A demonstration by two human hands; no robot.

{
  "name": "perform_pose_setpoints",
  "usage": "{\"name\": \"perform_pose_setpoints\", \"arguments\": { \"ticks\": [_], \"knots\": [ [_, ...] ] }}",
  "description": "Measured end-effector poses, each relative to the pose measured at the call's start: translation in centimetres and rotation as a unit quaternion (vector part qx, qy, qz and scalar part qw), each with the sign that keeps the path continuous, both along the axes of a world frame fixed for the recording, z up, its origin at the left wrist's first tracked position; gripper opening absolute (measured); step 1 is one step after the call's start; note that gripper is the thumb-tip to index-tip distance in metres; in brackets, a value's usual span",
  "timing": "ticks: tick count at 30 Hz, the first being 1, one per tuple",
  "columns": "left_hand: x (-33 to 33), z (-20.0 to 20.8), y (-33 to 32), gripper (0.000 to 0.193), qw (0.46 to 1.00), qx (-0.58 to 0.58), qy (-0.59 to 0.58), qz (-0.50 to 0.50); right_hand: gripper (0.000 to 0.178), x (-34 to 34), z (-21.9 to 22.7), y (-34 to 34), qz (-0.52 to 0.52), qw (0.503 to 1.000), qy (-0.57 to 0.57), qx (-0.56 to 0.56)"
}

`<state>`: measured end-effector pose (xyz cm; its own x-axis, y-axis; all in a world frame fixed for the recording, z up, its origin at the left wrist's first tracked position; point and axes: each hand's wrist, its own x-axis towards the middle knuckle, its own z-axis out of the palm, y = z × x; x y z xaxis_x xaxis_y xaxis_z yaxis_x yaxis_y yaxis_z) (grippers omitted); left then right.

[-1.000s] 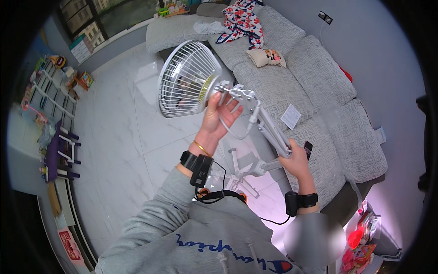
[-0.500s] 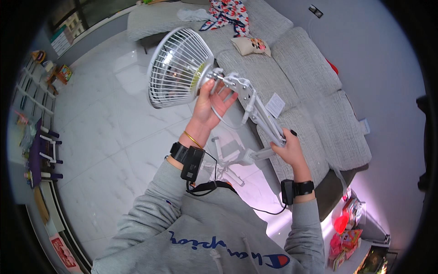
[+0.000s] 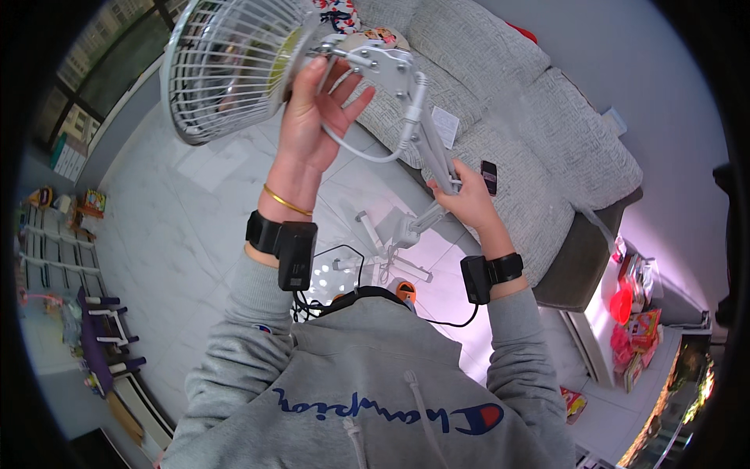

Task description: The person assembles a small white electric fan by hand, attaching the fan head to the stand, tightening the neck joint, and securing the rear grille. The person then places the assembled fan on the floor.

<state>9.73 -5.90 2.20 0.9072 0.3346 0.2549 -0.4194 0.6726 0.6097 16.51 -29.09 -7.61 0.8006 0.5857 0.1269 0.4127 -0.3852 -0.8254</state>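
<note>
A white floor-standing heat lamp with a round wire-caged head (image 3: pixel 226 74) stretches from upper left toward the middle. My left hand (image 3: pixel 312 117) is at the bracket behind the head, thumb and forefinger around it and the other fingers spread. A white cable (image 3: pixel 367 156) loops from the head past this hand to the jointed arm (image 3: pixel 426 129). Farther down, my right hand (image 3: pixel 469 199) is closed around that arm. The lamp's legged base (image 3: pixel 387 254) stands on the floor below. Black devices are strapped to both wrists.
A grey sofa (image 3: pixel 508 102) runs along the right, with a paper sheet (image 3: pixel 445 127) and a dark phone (image 3: pixel 489 178) on it. An orange shoe (image 3: pixel 405 291) shows below the base. A purple stool (image 3: pixel 94 336) and a rack (image 3: pixel 55 242) stand at the left.
The lamp head and both hands appear higher and farther left in view, and the surroundings have shifted too. The phone beside my right hand shows more fully. Both hands stay on the lamp.
</note>
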Motion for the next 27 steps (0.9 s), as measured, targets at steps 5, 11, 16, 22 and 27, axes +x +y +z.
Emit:
{"name": "perform_pose_setpoints", "arguments": {
  "ticks": [5, 11, 16, 22, 27],
  "knots": [
    [0.3, -0.7, 1.7, 0.022, 0.999, -0.025, -0.018, -0.017, 0.032, -0.3, -0.1, 0.3, 0.037, 0.999, 0.023, 0.020],
    [-2.2, -4.3, 4.4, 0.045, 0.993, -0.111, 0.018, -0.039, 0.046, 0.4, -1.9, -2.1, 0.070, 0.899, 0.339, 0.268],
    [-4.2, -5.8, 5.5, 0.055, 0.989, -0.147, 0.021, -0.021, 0.048, -0.9, -4.8, -3.9, 0.072, 0.878, 0.390, 0.266],
    [-5.7, -6.8, 3.6, 0.079, 0.991, -0.129, -0.013, -0.036, 0.047, -0.6, -4.0, -3.5, 0.141, 0.934, 0.211, 0.252],
    [-7.7, -8.4, -2.3, 0.083, 0.995, -0.023, -0.015, -0.096, 0.056, 0.5, -3.2, -3.3, 0.220, 0.960, 0.102, 0.141]
  ]
}}
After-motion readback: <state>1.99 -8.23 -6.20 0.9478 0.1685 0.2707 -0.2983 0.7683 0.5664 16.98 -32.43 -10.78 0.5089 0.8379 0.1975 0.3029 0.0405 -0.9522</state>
